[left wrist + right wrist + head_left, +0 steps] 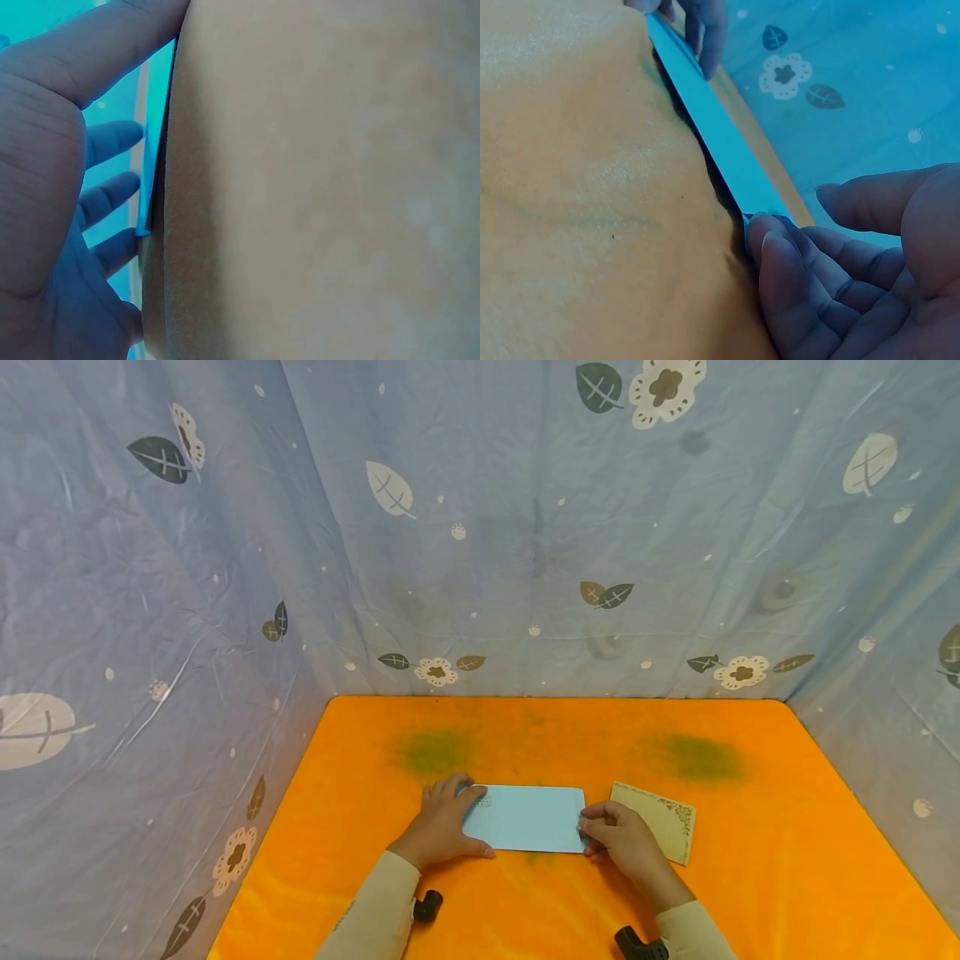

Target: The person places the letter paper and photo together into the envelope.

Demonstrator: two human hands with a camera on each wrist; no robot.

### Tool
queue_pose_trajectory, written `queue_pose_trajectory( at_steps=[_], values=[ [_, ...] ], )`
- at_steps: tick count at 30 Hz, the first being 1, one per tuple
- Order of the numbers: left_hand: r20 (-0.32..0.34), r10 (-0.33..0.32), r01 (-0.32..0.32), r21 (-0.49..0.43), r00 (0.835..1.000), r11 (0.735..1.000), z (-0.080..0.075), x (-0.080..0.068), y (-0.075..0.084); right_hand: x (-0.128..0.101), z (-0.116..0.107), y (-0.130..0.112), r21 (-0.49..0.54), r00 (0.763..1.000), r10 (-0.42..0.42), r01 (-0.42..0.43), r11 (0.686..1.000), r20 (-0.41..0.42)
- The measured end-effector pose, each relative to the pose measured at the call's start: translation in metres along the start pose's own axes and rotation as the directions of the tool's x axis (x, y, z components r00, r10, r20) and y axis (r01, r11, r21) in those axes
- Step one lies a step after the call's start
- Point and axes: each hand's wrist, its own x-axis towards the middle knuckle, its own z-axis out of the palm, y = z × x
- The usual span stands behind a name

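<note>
A pale blue envelope (pixel 525 818) with a small printed mark near its far left corner lies lengthwise between my hands. My left hand (pixel 442 827) holds its left end, thumb at the near edge and fingers at the far edge. At the other end, my right hand (pixel 618 839) pinches the short edge; in the right wrist view, the fingertips (pixel 769 244) meet that end, with the thumb held away. A tan card-like piece (pixel 671 835) with a dark floral corner lies partly behind my right hand. The left wrist view shows the envelope's edge (pixel 156 150) beside my fingers.
An orange cloth (pixel 540 735) with two greenish patches covers the table. Blue curtains (pixel 510 568) with leaf and flower prints stand behind the table and at both sides. A black wrist device (pixel 428 907) sits near my left cuff, another (pixel 640 946) near my right.
</note>
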Motion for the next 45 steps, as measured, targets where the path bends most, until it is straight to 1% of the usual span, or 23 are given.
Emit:
queue_pose_trajectory(
  at_steps=[5, 9, 15, 23, 28, 31, 34, 38, 45],
  values=[
    [0.001, -0.005, 0.005, 0.0, 1.0, 1.0, 0.0, 0.0, 0.001, -0.001, -0.003, -0.002, 0.008, 1.0, 0.002, -0.002, 1.0, -0.005],
    [0.001, -0.007, 0.007, 0.0, 1.0, 1.0, -0.001, 0.0, 0.002, 0.0, -0.007, -0.003, -0.006, 1.0, -0.014, 0.014, 1.0, 0.011],
    [0.007, -0.01, 0.01, 0.003, 1.0, 1.0, -0.001, 0.0, 0.002, 0.002, -0.018, -0.002, -0.005, 0.999, -0.037, 0.037, 0.999, 0.035],
    [-0.002, -0.002, 0.002, 0.008, 1.0, 1.0, 0.0, 0.0, 0.002, 0.004, -0.028, 0.001, -0.014, 0.999, -0.044, 0.044, 0.999, 0.033],
    [-0.006, -0.001, 0.001, 0.009, 1.0, 1.0, 0.0, -0.001, 0.002, 0.004, -0.034, 0.002, -0.004, 0.998, -0.059, 0.059, 0.998, 0.012],
    [-0.004, -0.002, 0.002, 0.013, 1.0, 1.0, 0.0, -0.001, 0.002, 0.004, -0.039, 0.002, 0.005, 0.999, -0.052, 0.052, 0.999, 0.004],
    [-0.006, -0.003, 0.003, 0.019, 1.0, 1.0, 0.0, -0.001, 0.002, 0.004, -0.044, 0.002, -0.023, 0.999, -0.047, 0.047, 0.999, -0.009],
    [-0.008, -0.001, 0.001, 0.023, 1.0, 1.0, 0.0, -0.002, 0.003, 0.004, -0.049, 0.001, -0.084, 0.998, -0.039, 0.035, 0.996, -0.045],
    [-0.012, 0.008, -0.008, 0.032, 1.0, 0.999, 0.0, -0.002, 0.004, 0.001, -0.058, -0.001, -0.066, 0.996, -0.005, -0.001, 0.998, -0.091]
  ],
)
